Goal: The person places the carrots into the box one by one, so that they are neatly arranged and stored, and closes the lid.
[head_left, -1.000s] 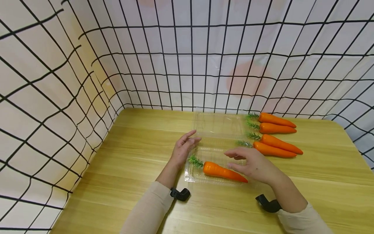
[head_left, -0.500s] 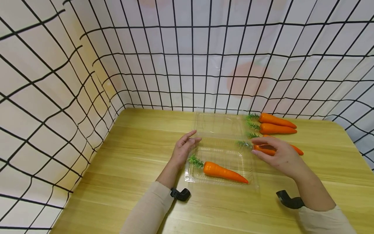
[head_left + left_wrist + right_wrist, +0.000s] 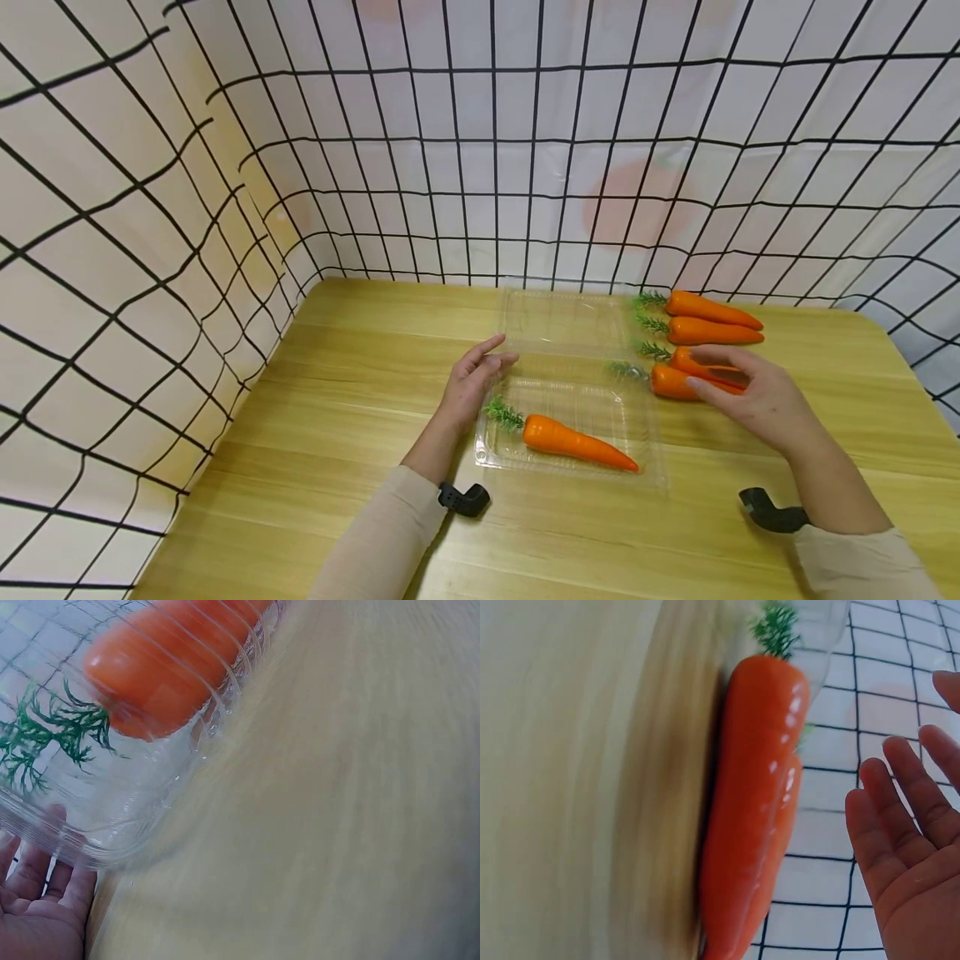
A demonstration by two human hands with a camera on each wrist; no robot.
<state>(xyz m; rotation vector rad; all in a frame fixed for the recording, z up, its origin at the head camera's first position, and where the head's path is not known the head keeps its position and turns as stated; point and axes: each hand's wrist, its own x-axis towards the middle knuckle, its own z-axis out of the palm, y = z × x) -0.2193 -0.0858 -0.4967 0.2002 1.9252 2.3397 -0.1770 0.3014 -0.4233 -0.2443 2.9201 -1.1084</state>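
Note:
A clear plastic clamshell box [image 3: 570, 477] lies with its lid folded back. Inside its base is one orange carrot [image 3: 573, 440] with green leaves at the left end. My left hand [image 3: 468, 387] rests at the box's left edge; in the left wrist view its loosely bent fingers [image 3: 34, 874] sit at the rim. My right hand [image 3: 761, 408] is over the nearest carrot [image 3: 671, 383] of the group at the right, thumb and fingers spread apart. In the right wrist view the palm faces that carrot [image 3: 757, 787] with a gap between them.
Two more carrots [image 3: 712, 331] lie farther back at the right, and a third [image 3: 682, 358] is partly covered by my right hand. A black wire grid [image 3: 491, 192] backed by white cloth borders the wooden table [image 3: 360, 375].
My right hand has moved right, from above the box to over the nearest carrots in the group. My left hand and the carrot in the box have stayed in place.

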